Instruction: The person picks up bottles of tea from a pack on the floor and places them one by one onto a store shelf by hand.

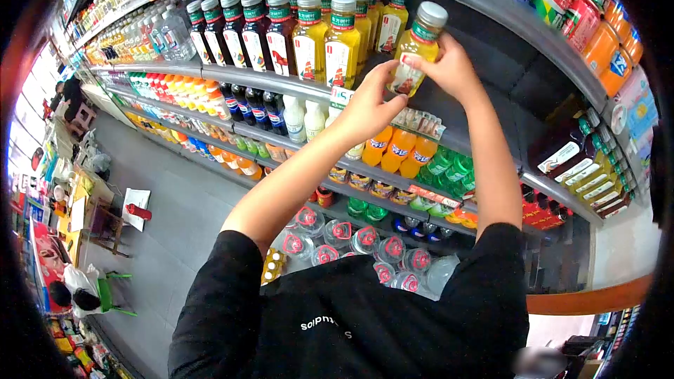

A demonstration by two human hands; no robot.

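A bottle of yellow tea drink (pixel 415 50) with a grey cap and a green neck band is tilted over the upper shelf. My right hand (pixel 449 67) is closed round its right side, with the thumb across the front. At the bottle's lower left, my left hand (pixel 372 102) grips it with fingers and thumb. Part of the label is covered by my fingers. Just left of it stand matching yellow tea bottles (pixel 341 45) in rows, and beside those are dark tea bottles (pixel 279 35).
The upper shelf (pixel 505 109) has dark boards and a metal front edge. Lower shelves hold orange soda bottles (pixel 401 151) and cola bottles (pixel 274 112). Large water bottles (pixel 365 240) stand below. Soda cans (pixel 583 17) sit at upper right. A grey floor aisle (pixel 168 168) runs at left.
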